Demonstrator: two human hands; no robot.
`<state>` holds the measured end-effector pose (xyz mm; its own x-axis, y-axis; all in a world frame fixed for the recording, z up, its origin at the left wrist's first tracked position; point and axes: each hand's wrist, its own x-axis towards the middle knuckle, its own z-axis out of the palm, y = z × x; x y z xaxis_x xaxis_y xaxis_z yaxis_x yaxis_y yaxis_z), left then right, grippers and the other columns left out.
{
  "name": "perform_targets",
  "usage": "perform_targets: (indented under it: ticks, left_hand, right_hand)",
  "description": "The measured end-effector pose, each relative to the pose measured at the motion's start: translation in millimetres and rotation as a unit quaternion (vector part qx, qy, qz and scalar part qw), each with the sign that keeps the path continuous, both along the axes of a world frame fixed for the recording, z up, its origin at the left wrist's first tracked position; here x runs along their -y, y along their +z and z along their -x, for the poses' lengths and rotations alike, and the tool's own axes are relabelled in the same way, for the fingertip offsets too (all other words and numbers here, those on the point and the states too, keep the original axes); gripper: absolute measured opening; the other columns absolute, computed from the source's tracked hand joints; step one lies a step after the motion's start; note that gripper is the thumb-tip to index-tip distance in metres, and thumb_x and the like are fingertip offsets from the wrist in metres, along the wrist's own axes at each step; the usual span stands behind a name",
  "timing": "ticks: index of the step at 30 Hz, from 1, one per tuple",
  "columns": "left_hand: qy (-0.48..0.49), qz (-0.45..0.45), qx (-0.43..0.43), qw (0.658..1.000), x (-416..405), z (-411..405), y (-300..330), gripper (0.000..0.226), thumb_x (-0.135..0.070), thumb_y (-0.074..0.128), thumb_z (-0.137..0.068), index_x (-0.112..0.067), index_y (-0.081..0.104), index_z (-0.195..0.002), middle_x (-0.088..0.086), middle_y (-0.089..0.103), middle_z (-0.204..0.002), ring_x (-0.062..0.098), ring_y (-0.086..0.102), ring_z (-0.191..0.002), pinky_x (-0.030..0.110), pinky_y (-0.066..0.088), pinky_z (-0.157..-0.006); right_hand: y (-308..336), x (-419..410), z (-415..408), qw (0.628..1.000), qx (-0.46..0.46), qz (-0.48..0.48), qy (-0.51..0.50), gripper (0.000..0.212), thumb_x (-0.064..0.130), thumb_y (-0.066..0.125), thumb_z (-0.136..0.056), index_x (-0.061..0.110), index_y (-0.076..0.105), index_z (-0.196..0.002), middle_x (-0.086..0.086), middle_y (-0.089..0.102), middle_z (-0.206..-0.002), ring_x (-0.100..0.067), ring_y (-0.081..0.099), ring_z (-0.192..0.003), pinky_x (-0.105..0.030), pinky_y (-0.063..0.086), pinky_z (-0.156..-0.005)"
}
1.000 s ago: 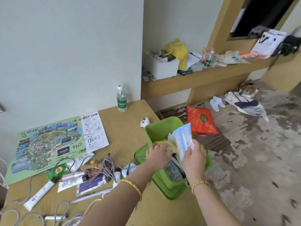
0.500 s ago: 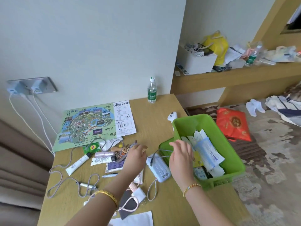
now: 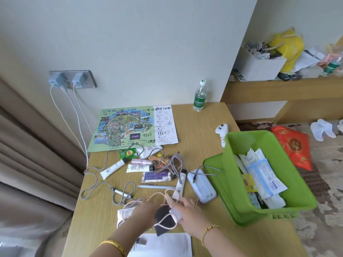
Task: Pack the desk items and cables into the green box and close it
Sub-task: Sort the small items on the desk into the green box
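The green box (image 3: pixel 230 145) stands open on its green lid (image 3: pixel 213 164) at the desk's right edge, with paper packets and sachets inside. Near the front of the desk, a pink cable (image 3: pixel 167 193) loops over a dark flat item (image 3: pixel 163 222) and ends at a white plug (image 3: pixel 175 213). My right hand (image 3: pixel 191 216) pinches that plug. My left hand (image 3: pixel 143 212) lies blurred on the pink cable left of the dark item; its grip is unclear. A pale blue power bank (image 3: pixel 202 186), tubes (image 3: pixel 113 167), a pen (image 3: pixel 156 186), a hairbrush (image 3: pixel 167 159) and a grey cable (image 3: pixel 92 175) lie loose.
A park map (image 3: pixel 130 127), a water bottle (image 3: pixel 200 97) and a white toy (image 3: pixel 221 132) sit farther back. Two chargers hang from the wall socket (image 3: pixel 72 79). White paper (image 3: pixel 167 243) lies at the near edge. A red bag (image 3: pixel 293 147) lies on the floor.
Both hands left the green box and moved left and toward me, down to the pink cable and plug. The view swung left and down toward the desk.
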<state>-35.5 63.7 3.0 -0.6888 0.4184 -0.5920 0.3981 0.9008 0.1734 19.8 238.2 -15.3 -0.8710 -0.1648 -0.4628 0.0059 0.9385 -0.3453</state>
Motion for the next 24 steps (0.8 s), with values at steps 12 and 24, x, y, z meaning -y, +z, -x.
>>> perform_targets:
  ticks: [12,24]
  left_hand:
    - [-0.021,0.030,-0.088,0.995,2,-3,-24,0.062,0.000,0.042,-0.087,-0.032,0.029,-0.140,0.010,0.033,-0.144,0.031,0.034,-0.130,0.042,0.033,-0.104]
    - [0.148,0.042,-0.001,0.988,-1,16,-18,0.028,-0.011,0.038,-0.091,-0.013,0.061,-0.107,0.006,0.066,-0.106,0.025,0.063,-0.096,0.030,0.043,-0.067]
  right_hand:
    - [0,-6,28,0.994,-0.024,-0.018,-0.108,0.038,0.005,0.040,-0.086,0.018,0.051,-0.121,-0.004,0.049,-0.118,-0.024,0.050,-0.108,-0.038,0.047,-0.089]
    - [-7,-1,50,0.994,-0.052,-0.081,-0.057,0.057,-0.002,0.037,-0.083,0.023,0.040,-0.134,-0.010,0.029,-0.139,-0.029,0.025,-0.133,-0.039,0.037,-0.102]
